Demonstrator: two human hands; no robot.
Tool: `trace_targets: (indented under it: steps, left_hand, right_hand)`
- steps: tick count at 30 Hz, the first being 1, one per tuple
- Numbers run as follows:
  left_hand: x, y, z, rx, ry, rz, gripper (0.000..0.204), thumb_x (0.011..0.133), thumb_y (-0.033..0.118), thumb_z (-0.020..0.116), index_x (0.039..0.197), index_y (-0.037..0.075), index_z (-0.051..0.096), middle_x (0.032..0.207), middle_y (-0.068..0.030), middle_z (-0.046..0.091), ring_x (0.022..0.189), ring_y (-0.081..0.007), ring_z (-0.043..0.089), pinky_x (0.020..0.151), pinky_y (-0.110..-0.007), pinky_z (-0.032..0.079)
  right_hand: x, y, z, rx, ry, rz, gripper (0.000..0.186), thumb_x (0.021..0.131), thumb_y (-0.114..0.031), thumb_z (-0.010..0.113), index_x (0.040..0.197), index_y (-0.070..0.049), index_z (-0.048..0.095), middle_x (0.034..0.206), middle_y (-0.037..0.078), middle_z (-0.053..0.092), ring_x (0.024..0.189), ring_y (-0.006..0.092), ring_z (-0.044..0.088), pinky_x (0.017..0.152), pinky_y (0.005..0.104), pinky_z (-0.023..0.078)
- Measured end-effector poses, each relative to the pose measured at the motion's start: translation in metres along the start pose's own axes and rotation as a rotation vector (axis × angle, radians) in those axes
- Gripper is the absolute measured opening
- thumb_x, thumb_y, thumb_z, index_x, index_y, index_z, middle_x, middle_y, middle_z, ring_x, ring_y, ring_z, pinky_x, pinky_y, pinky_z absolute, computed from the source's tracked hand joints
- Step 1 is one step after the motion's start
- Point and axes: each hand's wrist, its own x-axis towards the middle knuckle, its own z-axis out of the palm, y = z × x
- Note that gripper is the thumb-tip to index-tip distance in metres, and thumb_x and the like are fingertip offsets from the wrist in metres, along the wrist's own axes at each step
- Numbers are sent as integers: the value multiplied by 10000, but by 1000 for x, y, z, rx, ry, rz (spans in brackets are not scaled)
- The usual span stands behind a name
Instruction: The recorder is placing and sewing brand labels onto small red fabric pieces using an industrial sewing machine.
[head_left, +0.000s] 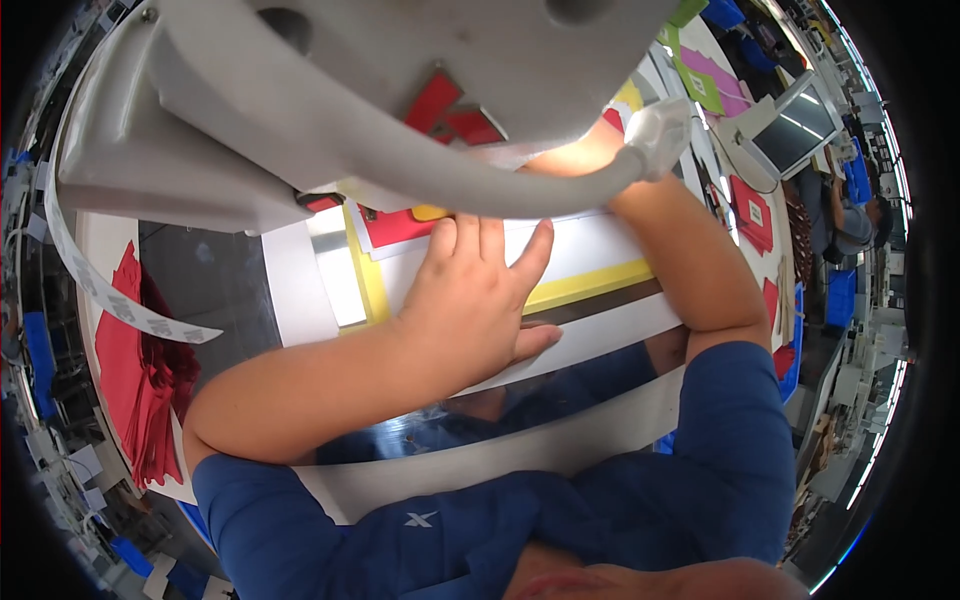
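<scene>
My left hand (470, 295) lies palm down with spread fingers on a white sheet (590, 240) edged by a yellow board (590, 280). Its fingertips are by a red piece (392, 230) with a small yellow shape, at the machine's lower edge. My right hand (575, 150) reaches in behind the curved arm of a large grey machine head (240, 110); its fingers are hidden. Bright light falls on that hand, and what it touches cannot be seen.
Red fabric pieces (135, 380) hang at the left beside a printed tape (135, 310). At the right are red pieces (750, 215), green and pink pieces (700, 85), a screen (795, 125) and blue bins (842, 300). Another person (850, 225) sits further right.
</scene>
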Motion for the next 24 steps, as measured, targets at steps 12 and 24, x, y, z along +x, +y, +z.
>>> trace_targets:
  steps: [12, 24]
  left_hand:
    - [3, -5, -9, -71, -48, -6, 920, 861, 671, 740, 1544, 76, 578, 1539, -528, 348, 1479, -637, 332, 1235, -624, 262]
    - [-5, -2, -7, -52, -31, 56, 929, 861, 671, 738, 1577, 110, 550, 1520, -505, 407, 1448, -614, 409, 1190, -594, 345]
  right_hand:
    - [5, -7, -1, 202, -98, 184, 313, 879, -248, 743, 1151, -97, 776, 1172, 147, 726, 1123, 349, 686, 1010, 490, 532]
    - [-2, -19, 3, 75, 54, 160, 250, 864, -184, 725, 1103, -116, 745, 1036, 123, 709, 990, 347, 678, 948, 473, 530]
